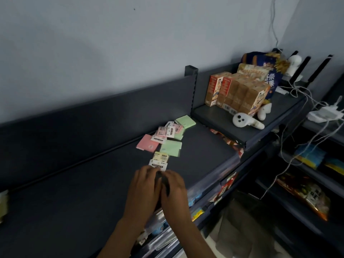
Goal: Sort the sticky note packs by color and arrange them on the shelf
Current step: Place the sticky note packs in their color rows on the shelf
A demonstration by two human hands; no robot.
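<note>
Diagonally, sticky note packs (165, 142) (near-to-far).

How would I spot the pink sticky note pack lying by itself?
Start at the dark top shelf and find the scattered note packs. The plain pink pack lies at the cluster's left edge, nearest the back panel; unlike the other pink ones, no label shows.

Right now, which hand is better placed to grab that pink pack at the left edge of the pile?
Probably the left hand. The pink pack lies up and left of both hands, on the left hand's side, so it could reach straight forward. The right hand would have to cross over.
</note>
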